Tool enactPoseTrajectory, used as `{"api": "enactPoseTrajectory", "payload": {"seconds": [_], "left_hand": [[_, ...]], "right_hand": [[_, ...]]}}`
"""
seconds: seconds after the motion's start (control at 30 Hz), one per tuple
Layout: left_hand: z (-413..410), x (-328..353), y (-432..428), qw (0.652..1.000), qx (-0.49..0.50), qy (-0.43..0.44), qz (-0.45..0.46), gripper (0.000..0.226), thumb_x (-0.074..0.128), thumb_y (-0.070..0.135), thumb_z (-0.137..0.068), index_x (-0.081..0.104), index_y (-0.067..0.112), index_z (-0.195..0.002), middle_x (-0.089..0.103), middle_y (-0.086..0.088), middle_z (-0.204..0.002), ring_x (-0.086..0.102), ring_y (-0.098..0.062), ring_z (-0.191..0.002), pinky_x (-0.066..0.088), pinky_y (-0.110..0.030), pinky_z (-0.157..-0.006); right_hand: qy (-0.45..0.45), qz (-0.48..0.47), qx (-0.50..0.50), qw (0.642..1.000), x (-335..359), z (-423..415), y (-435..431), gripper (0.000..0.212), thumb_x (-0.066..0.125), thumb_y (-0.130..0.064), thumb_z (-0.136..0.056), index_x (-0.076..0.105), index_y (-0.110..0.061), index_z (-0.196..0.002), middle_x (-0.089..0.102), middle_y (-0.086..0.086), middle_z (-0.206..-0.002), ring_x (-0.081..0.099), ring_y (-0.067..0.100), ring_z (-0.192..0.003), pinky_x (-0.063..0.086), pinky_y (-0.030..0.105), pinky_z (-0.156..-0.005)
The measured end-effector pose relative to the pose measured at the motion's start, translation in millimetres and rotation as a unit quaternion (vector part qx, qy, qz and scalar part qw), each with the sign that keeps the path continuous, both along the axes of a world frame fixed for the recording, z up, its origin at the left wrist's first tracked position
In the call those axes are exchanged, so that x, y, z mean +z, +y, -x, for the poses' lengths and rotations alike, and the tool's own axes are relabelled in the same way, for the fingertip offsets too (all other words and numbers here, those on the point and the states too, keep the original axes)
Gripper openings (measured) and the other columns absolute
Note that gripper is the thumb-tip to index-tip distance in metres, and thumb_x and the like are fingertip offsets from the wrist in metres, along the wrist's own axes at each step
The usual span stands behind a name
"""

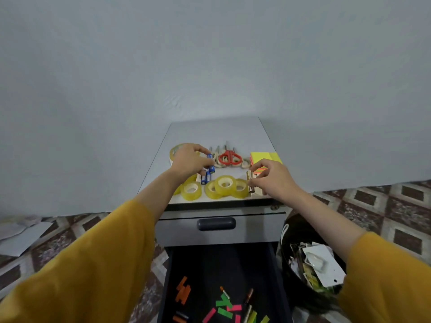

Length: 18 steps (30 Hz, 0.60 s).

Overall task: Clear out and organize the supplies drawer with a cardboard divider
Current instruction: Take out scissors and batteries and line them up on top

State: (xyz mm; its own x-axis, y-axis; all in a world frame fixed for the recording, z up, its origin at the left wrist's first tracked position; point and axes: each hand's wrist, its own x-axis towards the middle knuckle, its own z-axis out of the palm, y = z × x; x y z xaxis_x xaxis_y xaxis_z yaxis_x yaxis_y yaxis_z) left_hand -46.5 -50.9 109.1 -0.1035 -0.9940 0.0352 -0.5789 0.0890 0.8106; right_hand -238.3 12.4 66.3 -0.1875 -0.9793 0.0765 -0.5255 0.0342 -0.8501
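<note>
Crowding cabinet edge (205,201): tape rolls (225,185)

The pale tabletop (217,134) of the drawer cabinet was covered with office supplies. At the back left a large tape roll (184,149) was laid, partly hidden. In the middle, red scissors (229,157) were set among beige-handled scissors (244,163). At the right a sticky-note pad (268,158) in yellow and orange was placed. Along the front edge small tape rolls (225,185) were clustered, some overlapping, with blue batteries (205,178) laid just behind them. On the tiled floor (384,217), white papers (23,236) were spread at the left and a black bin (300,229) was stood at the right.
</note>
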Motion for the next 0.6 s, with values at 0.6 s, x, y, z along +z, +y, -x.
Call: {"api": "enactPoseTrajectory", "payload": {"seconds": [0.6], "left_hand": [[18,-41,-53,0.974,-0.053,-0.219,0.011,0.016,0.078,0.017,-0.070,0.066,0.011,-0.078,0.062,0.002,-0.072,0.057,-0.008,-0.062,0.045,-0.016,-0.052]], "right_hand": [[0.007,0.010,0.001,1.000,-13,16,-33,0.023,0.076,-0.008,-0.073,0.060,-0.015,-0.088,0.065,0.008,-0.071,0.051,0.008,-0.054,0.043,0.024,-0.058]]}}
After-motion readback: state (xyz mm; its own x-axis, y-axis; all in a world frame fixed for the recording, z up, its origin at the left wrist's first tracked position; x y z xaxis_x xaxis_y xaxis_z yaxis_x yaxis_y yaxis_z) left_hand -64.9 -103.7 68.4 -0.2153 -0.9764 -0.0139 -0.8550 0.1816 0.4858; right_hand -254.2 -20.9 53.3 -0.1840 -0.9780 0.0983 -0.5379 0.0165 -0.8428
